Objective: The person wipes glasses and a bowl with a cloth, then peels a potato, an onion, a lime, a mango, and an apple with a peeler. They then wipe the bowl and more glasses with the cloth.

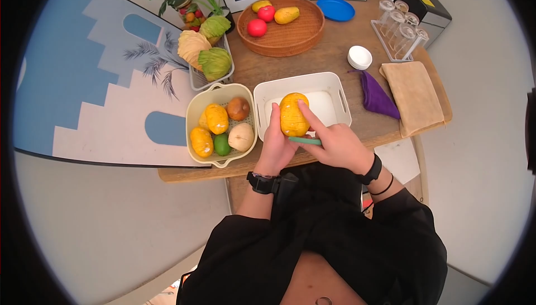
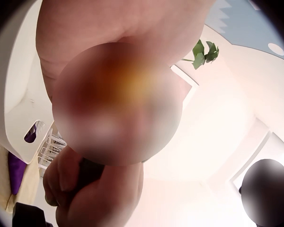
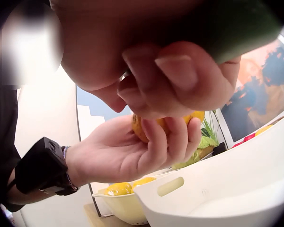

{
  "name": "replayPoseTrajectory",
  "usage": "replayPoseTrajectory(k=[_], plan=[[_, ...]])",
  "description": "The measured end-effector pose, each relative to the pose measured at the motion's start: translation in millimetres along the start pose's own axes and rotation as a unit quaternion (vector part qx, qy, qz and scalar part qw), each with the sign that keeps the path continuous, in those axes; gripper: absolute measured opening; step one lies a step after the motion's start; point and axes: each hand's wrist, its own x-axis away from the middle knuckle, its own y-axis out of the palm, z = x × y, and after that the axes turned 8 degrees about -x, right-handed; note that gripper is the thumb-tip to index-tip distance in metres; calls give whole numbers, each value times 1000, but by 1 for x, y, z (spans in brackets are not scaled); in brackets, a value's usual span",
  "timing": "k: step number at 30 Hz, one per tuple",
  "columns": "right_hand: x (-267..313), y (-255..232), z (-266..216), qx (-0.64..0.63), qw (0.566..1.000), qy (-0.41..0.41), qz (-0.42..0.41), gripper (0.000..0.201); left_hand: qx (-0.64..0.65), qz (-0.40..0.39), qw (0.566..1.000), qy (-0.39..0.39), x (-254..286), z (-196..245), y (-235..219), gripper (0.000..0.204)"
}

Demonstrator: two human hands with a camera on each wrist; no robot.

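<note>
My left hand (image 1: 274,147) grips a yellow oval potato (image 1: 294,116) with pale flecks, held up over the front of a white tub (image 1: 326,84). In the right wrist view, the left hand's fingers (image 3: 156,146) curl round the potato from below. My right hand (image 1: 345,147) holds a tool by its green handle (image 1: 306,141), its index finger stretched out against the potato's side. That handle (image 3: 248,30) looms large and dark in the right wrist view; the tool's working end is hidden. A blurred disc covers the potato in the left wrist view.
Left of the tub stands a cream colander (image 1: 192,106) with potatoes and other produce. Cabbages (image 1: 215,63) fill a grey basket behind it. Further back are a wicker tray (image 1: 282,37) and blue plate (image 1: 335,9). White bowls (image 1: 360,57), purple cloth (image 1: 377,95), tan towel (image 1: 414,95) and glasses (image 1: 397,28) lie right.
</note>
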Motion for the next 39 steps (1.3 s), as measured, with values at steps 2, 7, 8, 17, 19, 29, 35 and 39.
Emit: replayPoseTrajectory(k=[2,7,8,17,19,29,35,39], plan=[[-2,-9,-3,4,999,39,-10,80,5,7,1000,-8,-1,-2,1,57],[-22,-36,-1,-106,988,110,-27,57,-60,-44,997,10,-1,-8,-23,49],[-27,-41,-1,-139,985,100,-29,47,-67,-74,995,18,1,-8,-26,49],[-28,-38,15,-271,958,66,-65,38,-97,-161,982,6,7,-4,-30,57],[-22,-37,4,-256,965,49,-42,43,-54,-158,986,0,3,-5,-30,55],[7,-22,-10,3,998,33,-53,85,32,-35,999,-12,4,0,11,57],[-9,-45,-8,-81,992,89,-39,64,10,-72,997,-17,3,-4,-7,53],[-24,-59,-3,-170,980,101,-38,38,-80,-81,993,9,4,-7,-12,49]])
